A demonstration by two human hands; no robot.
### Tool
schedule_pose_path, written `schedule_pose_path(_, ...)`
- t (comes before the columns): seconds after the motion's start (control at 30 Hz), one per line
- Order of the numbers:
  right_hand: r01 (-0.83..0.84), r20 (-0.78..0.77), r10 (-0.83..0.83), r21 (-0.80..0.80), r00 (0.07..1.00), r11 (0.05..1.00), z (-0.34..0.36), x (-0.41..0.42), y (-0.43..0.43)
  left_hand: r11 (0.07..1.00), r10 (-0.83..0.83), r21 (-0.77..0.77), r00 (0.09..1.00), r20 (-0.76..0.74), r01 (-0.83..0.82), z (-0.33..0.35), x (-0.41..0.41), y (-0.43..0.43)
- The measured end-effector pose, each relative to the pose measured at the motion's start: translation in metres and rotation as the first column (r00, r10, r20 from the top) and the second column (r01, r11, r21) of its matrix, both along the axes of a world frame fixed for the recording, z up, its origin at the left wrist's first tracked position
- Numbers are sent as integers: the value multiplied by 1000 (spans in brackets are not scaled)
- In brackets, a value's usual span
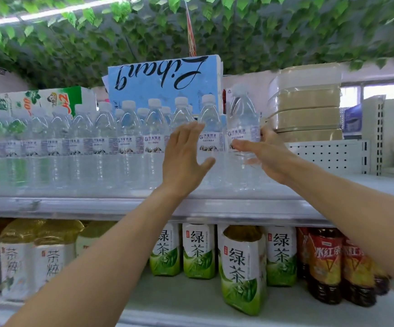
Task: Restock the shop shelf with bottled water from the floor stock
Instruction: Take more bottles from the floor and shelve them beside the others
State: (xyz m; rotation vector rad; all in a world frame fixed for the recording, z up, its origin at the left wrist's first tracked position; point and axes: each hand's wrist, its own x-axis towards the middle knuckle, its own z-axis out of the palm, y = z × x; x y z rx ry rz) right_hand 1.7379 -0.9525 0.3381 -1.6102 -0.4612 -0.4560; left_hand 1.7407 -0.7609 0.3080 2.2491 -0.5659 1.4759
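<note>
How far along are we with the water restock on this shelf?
Done: a row of water bottles fills the shelf from the left edge to past the middle. In hand: the right hand grips one more bottle at the row's right end, while the left hand spreads open in front of its neighbours. Left: bare shelf to the right of that bottle; floor stock is out of view.

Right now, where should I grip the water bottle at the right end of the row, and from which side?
Best grip the end bottle at its labelled middle, coming from the right, where the right hand holds it. It stands upright, and its left side sits close to the neighbouring bottle.
</note>
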Motion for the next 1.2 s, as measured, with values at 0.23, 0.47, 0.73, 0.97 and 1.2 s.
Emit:
schedule_pose_path(0.23,21,-34,-28,-176,999,984,-7,10,-9,985,134,128,983,-129,-118,-6,21,-2)
schedule_pose_path(0.47,402,94,-410,-481,907,779,-23,20,-15,982,146,140,976,-160,-124,-7,21,-2)
schedule_pose_path(0.73,350,73,-365,-507,928,788,-18,34,-10,985,135,129,976,-169,-114,-8,20,-3)
schedule_pose_path(0.97,304,72,-314,-522,947,797,-18,37,-6,985,143,123,974,-176,-123,-8,21,-4)
schedule_pose_path(1.2,341,50,-379,-557,924,758,-19,19,0,984,127,143,978,-168,-103,-7,19,-3)
